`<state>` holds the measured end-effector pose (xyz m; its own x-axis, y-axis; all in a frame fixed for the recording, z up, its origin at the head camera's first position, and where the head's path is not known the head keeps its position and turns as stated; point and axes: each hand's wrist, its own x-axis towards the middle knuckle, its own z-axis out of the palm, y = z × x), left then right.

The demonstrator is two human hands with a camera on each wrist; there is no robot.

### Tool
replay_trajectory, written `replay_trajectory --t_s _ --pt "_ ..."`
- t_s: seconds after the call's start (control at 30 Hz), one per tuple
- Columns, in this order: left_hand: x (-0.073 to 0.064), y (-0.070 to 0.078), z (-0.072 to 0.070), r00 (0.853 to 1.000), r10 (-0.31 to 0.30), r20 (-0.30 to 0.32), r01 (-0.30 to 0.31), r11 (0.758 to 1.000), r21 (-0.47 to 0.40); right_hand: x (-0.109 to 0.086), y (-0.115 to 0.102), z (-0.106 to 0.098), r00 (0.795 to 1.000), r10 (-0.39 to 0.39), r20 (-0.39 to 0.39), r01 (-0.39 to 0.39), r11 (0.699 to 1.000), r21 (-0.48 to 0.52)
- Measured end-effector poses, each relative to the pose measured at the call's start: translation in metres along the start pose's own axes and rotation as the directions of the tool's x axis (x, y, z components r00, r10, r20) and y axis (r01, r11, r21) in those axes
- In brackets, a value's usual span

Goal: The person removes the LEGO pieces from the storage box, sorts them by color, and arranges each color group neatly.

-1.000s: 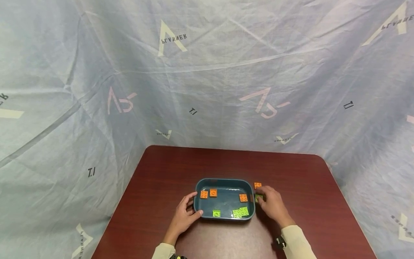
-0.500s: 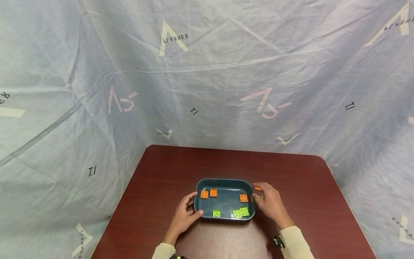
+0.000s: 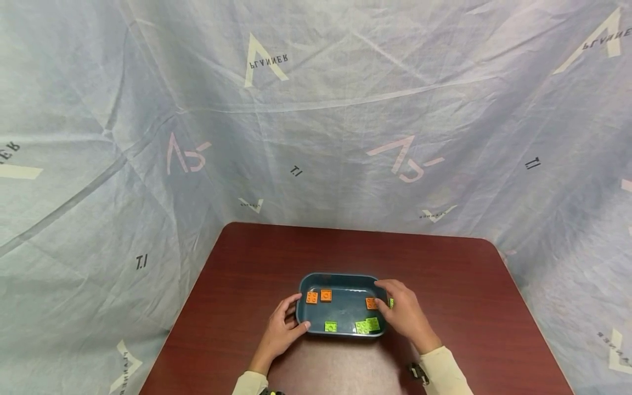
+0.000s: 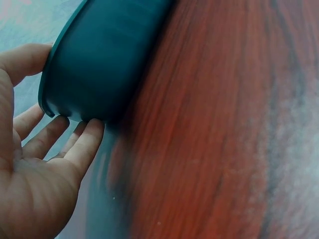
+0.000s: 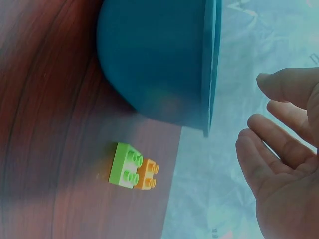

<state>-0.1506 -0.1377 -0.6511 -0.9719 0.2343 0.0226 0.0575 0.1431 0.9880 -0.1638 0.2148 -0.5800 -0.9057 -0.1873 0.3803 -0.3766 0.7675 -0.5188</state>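
Note:
A dark teal plastic tray [image 3: 340,334] stands on the table with several orange and green toy bricks lying in it. My left hand [image 3: 282,332] holds the tray's left end, thumb at the front corner and fingertips against the end wall. Over the tray's right end hovers my right hand [image 3: 404,314], fingers loosely bent and nothing between them in the right wrist view. Beside that end, on the table, a green brick [image 5: 123,167] sits close to an orange brick [image 5: 147,174]. In the head view the right hand hides this orange brick and part of the green one.
The reddish-brown wooden table [image 3: 237,263] has rounded far corners. A grey-white printed sheet [image 3: 321,137] hangs behind it and along both sides. Inside the tray, two orange bricks [image 3: 318,296] lie at the left, near a single green brick [image 3: 330,326] at the front.
My right hand has moved left, from the bricks beside the tray to above its right end. The left hand and the tray have stayed in place.

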Motion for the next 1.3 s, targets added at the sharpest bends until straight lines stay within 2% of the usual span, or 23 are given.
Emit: replay_trajectory --t_s 0.27,0.5,0.83,1.03,1.3 --pt "0.000 0.001 0.001 1.000 -0.005 -0.002 0.005 1.000 0.006 0.000 -0.013 0.014 0.996 -0.089 0.026 0.089 0.996 -0.004" --pt "0.000 0.001 0.000 1.000 -0.007 0.007 0.007 1.000 0.006 0.000 -0.034 0.027 0.990 -0.074 0.123 0.068 0.996 0.051" --pt "0.000 0.001 0.000 1.000 -0.008 -0.002 0.008 1.000 -0.003 0.007 -0.050 0.040 0.981 -0.079 0.177 0.064 0.994 0.090" --pt "0.002 0.000 -0.001 1.000 -0.005 0.001 0.005 1.000 -0.007 0.010 -0.049 0.049 0.965 -0.074 0.252 0.035 0.987 0.155" --pt "0.001 -0.001 -0.001 1.000 -0.015 0.012 0.015 1.000 -0.007 0.013 -0.044 0.062 0.932 -0.088 0.352 0.011 0.977 0.215"
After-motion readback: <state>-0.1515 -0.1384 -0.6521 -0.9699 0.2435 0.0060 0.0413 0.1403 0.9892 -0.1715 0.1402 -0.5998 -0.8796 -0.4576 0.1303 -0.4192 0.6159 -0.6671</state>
